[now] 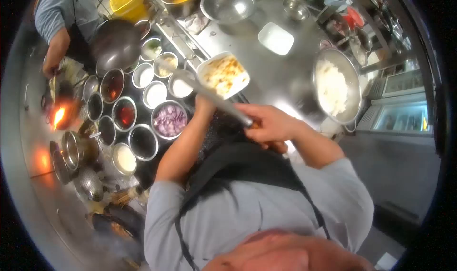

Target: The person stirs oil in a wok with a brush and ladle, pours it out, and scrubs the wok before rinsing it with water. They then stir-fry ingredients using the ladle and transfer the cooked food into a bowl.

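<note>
My right hand (271,124) is closed around the wooden-ended handle of a long metal ladle (221,103). Its shaft slants up and left across the view, blurred, towards a dark rounded bowl (114,47) that looks like its head. My left hand (204,105) is at the lower edge of a white rectangular dish (242,83) and appears to grip it; the shaft and dish partly hide the fingers. Pale food with browned patches (223,73) fills the dish. Just left of my left forearm stands a metal pot of chopped purple onion (170,120).
Several round seasoning pots (154,95) stand at left, beyond them a burner flame (59,116) and a co-worker's arm (58,47). On the steel counter (238,37) are a metal bowl (227,4), a white dish (276,38) and a basin of rice (354,92).
</note>
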Demonstrator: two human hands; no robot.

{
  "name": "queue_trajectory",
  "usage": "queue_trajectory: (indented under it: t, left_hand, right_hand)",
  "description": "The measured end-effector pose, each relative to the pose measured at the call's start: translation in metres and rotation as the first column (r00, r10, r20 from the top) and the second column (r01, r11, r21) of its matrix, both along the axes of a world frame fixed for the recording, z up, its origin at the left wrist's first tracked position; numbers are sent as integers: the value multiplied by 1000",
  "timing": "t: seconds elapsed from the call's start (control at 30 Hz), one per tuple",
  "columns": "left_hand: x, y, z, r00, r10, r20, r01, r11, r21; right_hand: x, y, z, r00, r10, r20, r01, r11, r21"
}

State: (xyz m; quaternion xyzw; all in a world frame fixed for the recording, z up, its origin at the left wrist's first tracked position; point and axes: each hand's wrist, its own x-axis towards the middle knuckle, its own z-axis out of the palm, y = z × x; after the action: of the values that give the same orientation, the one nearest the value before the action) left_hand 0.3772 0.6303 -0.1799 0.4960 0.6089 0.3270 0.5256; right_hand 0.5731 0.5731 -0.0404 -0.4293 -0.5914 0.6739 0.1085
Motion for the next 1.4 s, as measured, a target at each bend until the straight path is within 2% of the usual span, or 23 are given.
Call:
queue_trajectory:
  t: [0.03,0.13,0.23,0.37,0.4,0.43,0.47,0.53,0.57,0.6,0.67,0.73,0.77,0.8,0.83,0.87,0.93,1.07,1.13,1.17,1.23,1.3,1.4]
  left_hand:
    - [26,12,36,984,117,136,-95,983,-155]
    - [66,68,-63,989,72,132,-43,977,-209]
    - [88,86,-99,886,186,425,-89,967,-237]
    - [46,72,-68,945,-313,95,323,938,-129]
    - [26,61,-119,900,-427,86,430,903,-15]
    - [2,34,-154,839,-487,-243,513,857,52]
    - [-26,-8,-126,924,-379,-55,381,924,33]
    - [-99,-94,-49,935,-331,-127,344,933,102]
    - [-118,-147,-72,973,-210,-97,227,949,219]
    - [-143,-192,-72,962,-167,214,153,985,81]
    - [-170,-290,-97,956,211,205,-209,977,-31]
    - [-189,-384,-73,852,495,-171,-520,838,-165]
    - [-179,-428,-105,467,786,-404,-830,548,106]
    - [-187,-468,-128,169,864,-474,-964,245,103]
    - [-197,-509,-128,-183,686,-704,-934,102,342]
    - [-198,-558,-168,-301,559,-772,-927,20,375]
    - [-199,-581,-119,-598,405,-691,-788,-455,415]
    - [-226,-623,-139,-527,478,-703,-749,-652,119]
    - [-229,-632,-138,-388,582,-714,-862,-503,59]
    - [-228,-638,-151,-383,588,-712,-862,-505,45]
    - [-228,-652,-184,-416,641,-645,-870,-488,76]
    - [-226,-665,-189,-445,703,-554,-857,-514,36]
    - [-221,-664,-177,-576,733,-363,-793,-609,27]
  right_hand:
    - [13,3,5,1000,0,-1,0,1000,-6]
    - [40,10,6,973,-200,115,214,968,-134]
    - [52,15,-8,957,-288,43,290,929,-228]
    - [27,32,-25,990,-140,17,140,963,-228]
    - [13,39,-31,994,-112,-18,106,971,-214]
    - [-9,48,-28,999,-37,-16,32,971,-237]
    - [-28,54,-37,994,11,-105,-40,962,-270]
    - [-82,59,-49,974,172,-148,-192,972,-134]
    - [-121,54,-30,948,263,-181,-300,927,-226]
    - [-159,48,-26,906,389,-164,-417,887,-198]
    - [-243,17,-15,841,528,-116,-540,827,-155]
    - [-331,-15,-16,665,746,-30,-745,666,34]
    - [-378,-39,-14,572,814,104,-819,561,120]
    - [-423,-67,-20,503,848,166,-855,460,241]
    - [-467,-99,-35,439,869,226,-869,348,350]
    - [-507,-128,-48,392,891,229,-836,241,493]
    - [-584,-199,-70,330,896,297,-778,80,623]
    - [-675,-287,-129,329,859,393,-643,-102,759]
    - [-668,-318,-98,194,898,396,-934,46,354]
    - [-668,-317,-95,188,894,407,-938,40,345]
    - [-668,-295,-85,56,893,446,-953,-85,290]
    - [-655,-273,-48,53,921,386,-984,-17,176]
    - [-642,-245,-30,27,752,659,-939,-206,274]
